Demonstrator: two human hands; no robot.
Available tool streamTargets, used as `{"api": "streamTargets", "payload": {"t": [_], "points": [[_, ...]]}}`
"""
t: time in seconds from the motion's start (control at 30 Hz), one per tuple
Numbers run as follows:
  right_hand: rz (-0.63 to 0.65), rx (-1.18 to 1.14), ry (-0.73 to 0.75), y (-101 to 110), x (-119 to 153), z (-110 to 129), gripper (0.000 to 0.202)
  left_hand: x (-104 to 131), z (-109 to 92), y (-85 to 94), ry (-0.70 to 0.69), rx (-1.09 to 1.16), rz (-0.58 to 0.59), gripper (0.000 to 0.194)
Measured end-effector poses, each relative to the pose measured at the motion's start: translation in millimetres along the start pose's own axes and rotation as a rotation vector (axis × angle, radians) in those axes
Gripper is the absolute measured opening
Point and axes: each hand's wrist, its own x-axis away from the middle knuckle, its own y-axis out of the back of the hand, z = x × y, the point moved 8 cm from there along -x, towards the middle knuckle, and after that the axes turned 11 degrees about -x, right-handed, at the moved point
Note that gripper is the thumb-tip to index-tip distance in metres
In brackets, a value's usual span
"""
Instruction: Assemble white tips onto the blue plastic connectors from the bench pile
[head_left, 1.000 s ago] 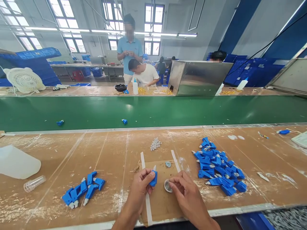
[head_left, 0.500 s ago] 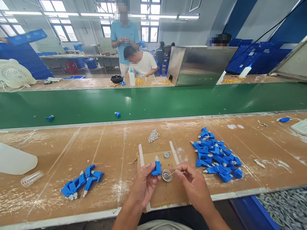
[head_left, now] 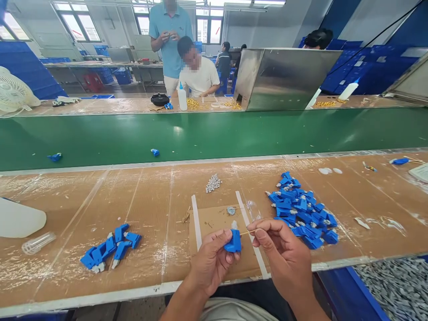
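Between the thumb and fingers of my left hand (head_left: 211,261) is a blue plastic part (head_left: 235,243) with a whitish tip pointing up. My right hand (head_left: 284,254) is closed in a pinch on a thin wooden stick (head_left: 248,232), whose far end meets the right side of the blue part. Both hands are above a cardboard sheet (head_left: 210,219) with white tape strips along its sides. Just beyond them lies a small bluish-grey lump (head_left: 231,210) with a stick. The small cup of grey stuff is hidden from view.
A large pile of blue parts (head_left: 302,211) lies to the right, a smaller group (head_left: 115,245) to the left. Small grey pieces (head_left: 213,183) sit further back. At left are a clear plastic tube (head_left: 38,243) and a white container (head_left: 22,218). Beyond runs a green belt (head_left: 187,133); people are across it.
My right hand has lifted the stick out of the small cup and brought it to the blue part. My left hand has moved right with the part, and the view has tilted down.
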Motion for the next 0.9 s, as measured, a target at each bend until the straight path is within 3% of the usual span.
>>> {"api": "streamTargets", "payload": {"t": [0.53,0.8,0.9], "points": [[0.109,0.175,0.182,-8.9,4.5,3.8,0.01,0.2,0.9,-2.1,0.018,-0.014,0.016,0.027],[0.116,0.172,0.164,-12.6,4.1,7.2,0.01,0.4,-1.8,0.3,0.007,-0.036,0.013,0.026],[0.113,0.069,0.115,-8.5,0.8,3.6,0.008,2.4,-9.6,10.7,-0.014,-0.018,-0.037,0.027]]}}
